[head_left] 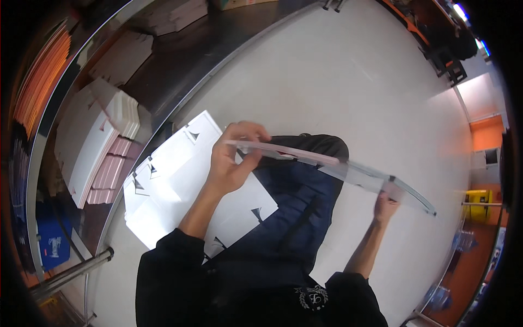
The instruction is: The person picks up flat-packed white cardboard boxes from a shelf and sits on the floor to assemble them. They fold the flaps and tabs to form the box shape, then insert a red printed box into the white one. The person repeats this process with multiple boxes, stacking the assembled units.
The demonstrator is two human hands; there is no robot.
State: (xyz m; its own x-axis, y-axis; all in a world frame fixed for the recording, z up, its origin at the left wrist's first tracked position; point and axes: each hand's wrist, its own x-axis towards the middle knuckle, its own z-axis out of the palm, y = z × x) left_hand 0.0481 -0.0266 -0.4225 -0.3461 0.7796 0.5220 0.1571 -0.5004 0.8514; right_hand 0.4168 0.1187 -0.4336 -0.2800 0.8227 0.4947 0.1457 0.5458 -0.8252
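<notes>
A thin, flat panel (305, 155), seen almost edge-on and blurred, stretches in front of me above my legs. Pinkish at its left part, it looks clear with a grey-green edge toward the right; its exact kind I cannot make out. My left hand (231, 158) is closed on its left end, thumb below and fingers above. Farther right and lower, my right hand (387, 203) grips the clear part from beneath, its fingers partly hidden behind it. Large white sheets (180, 185) with dark printed shapes lie beside my left leg, partly under my left forearm.
On the left, a dark shelf (180, 60) with a metal edge bears stacked flat white and pinkish cardboard (90, 147). A blue package (54, 242) and a metal tube frame (73, 272) stand lower left. Pale floor (392, 98) spreads right, toward shelving with a yellow case (478, 204).
</notes>
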